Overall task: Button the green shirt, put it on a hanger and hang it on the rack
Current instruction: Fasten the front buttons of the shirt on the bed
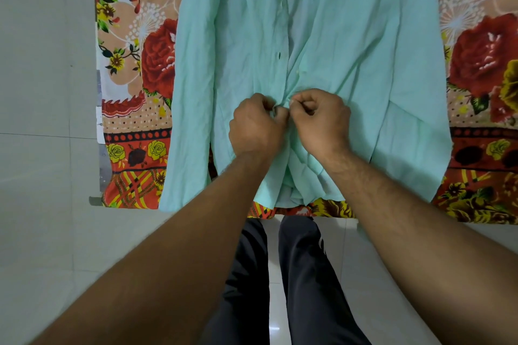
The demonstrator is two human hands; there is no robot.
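The pale green shirt [350, 45] lies flat and wrinkled on a flowered bed, its hem toward me and its collar out of view at the top. Its front opening runs down the middle, with open buttonholes [279, 55] showing on the left edge. My left hand [256, 126] pinches the left front edge low on the shirt. My right hand [322, 120] pinches the right front edge right beside it, fingertips touching. The button between my fingers is hidden. No hanger or rack is in view.
The bed carries a bright floral sheet [134, 70] in red, orange and yellow. Its near edge runs just past the shirt's hem. Pale floor tiles [42, 120] lie to the left and below. My dark-trousered legs [280, 288] stand at the bed's edge.
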